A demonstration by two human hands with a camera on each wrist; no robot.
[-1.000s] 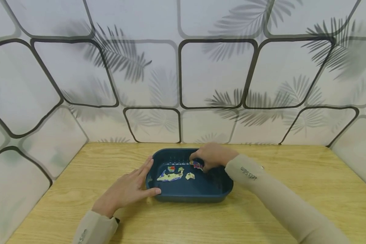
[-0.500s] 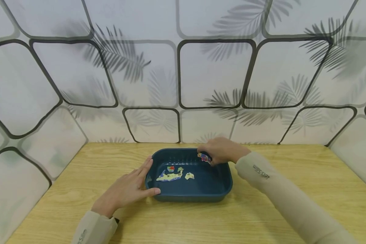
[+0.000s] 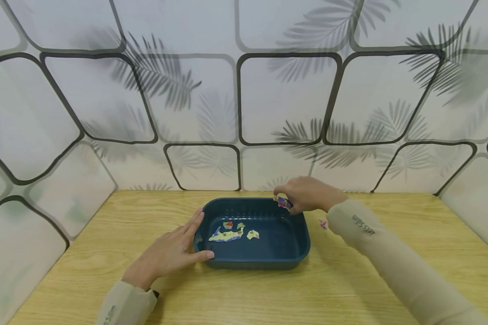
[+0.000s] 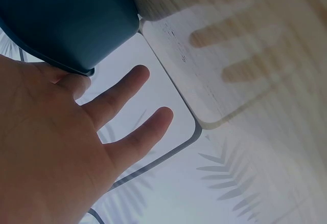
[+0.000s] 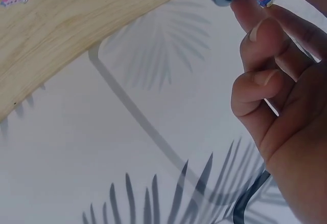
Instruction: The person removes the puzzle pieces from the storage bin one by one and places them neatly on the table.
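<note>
A dark blue plastic basin (image 3: 252, 264) stands on the table, with my left hand (image 3: 168, 255) spread against its left end. The left thumb lies over the near rim, and fingers touch the rim farther back; in the left wrist view two fingers stick out free beside the basin (image 4: 76, 14). My right hand (image 3: 309, 193) pinches a flat, ragged-edged, multicoloured piece (image 3: 283, 202) over the basin's far right corner. On the basin floor lie a long cream-and-blue piece (image 3: 223, 236), a small red-and-green piece (image 3: 227, 225) and two small cream pieces, one (image 3: 252, 234) toward the middle.
A small pink-and-blue piece (image 3: 323, 223) lies on the wooden table (image 3: 236, 298), right of the basin and close to the right sleeve (image 3: 358, 221). Patterned walls (image 3: 284, 99) border the table at the back and sides.
My right hand has moved up and right with the multicoloured piece, from inside the basin to its far right corner. The small pink-and-blue piece has come into sight. My left hand stays put.
</note>
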